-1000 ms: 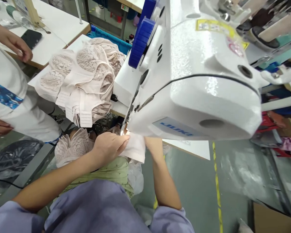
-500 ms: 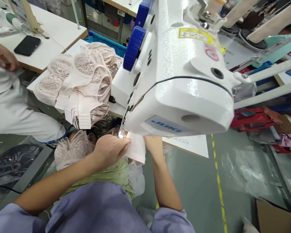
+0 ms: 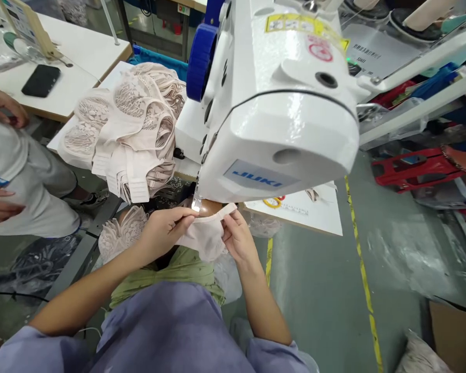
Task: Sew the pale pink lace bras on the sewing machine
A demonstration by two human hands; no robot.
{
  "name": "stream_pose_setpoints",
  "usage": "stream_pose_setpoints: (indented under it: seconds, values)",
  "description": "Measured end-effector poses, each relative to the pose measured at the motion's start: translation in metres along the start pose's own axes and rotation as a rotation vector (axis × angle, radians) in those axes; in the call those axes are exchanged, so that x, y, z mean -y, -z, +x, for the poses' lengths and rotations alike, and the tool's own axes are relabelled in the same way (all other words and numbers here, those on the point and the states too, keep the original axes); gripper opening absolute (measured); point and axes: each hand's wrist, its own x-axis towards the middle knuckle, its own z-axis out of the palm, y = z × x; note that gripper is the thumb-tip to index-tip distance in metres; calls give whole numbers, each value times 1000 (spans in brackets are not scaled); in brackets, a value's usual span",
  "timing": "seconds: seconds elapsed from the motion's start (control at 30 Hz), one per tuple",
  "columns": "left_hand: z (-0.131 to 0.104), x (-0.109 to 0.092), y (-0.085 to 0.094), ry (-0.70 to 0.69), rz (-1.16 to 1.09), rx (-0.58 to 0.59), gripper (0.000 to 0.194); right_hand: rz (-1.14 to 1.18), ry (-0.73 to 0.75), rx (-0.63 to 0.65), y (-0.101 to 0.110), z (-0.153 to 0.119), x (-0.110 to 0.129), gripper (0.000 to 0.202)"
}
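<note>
A pale pink garment piece (image 3: 204, 233) with a narrow banded top edge hangs limp just under the front of the white sewing machine (image 3: 279, 103), at about 6 o'clock from it. The left hand (image 3: 165, 230) comes in from 8 o'clock, forearm stretched across the lap, its grip pinched tight on the band's left end near the needle. The right hand (image 3: 238, 238) rises from 5 o'clock, thumb and fingers clamped on the band's right end. A stack of lace garments (image 3: 132, 134) sits on the desk (image 3: 314, 212) at 10 o'clock
</note>
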Motion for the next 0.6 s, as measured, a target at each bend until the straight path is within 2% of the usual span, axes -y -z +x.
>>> stream_pose_setpoints:
  seconds: [0.1, 0.2, 0.23, 0.3, 0.37, 0.47, 0.6]
  values:
    - [-10, 4, 2, -74, 136, 15, 30, -103, 142, -50, 2, -28, -9, 20]
    - [-21, 8, -10, -312, 351, 67, 47, -411, 453, 17, 3, -54, -15, 5]
    - [-24, 10, -15, -393, 400, 105, 47, -510, 583, 74, 3, -61, -16, 8]
    - [-28, 15, -25, -510, 457, 150, 28, -653, 842, 178, 2, -70, -18, 25]
    - [-30, 18, -29, -581, 486, 136, 20, -725, 1018, 232, 2, -74, -19, 44]
    - [-31, 20, -28, -638, 506, 77, 24, -766, 1113, 214, 2, -75, -21, 58]
    - [-31, 18, -22, -667, 524, 11, 27, -789, 1124, 205, -2, -76, -19, 57]
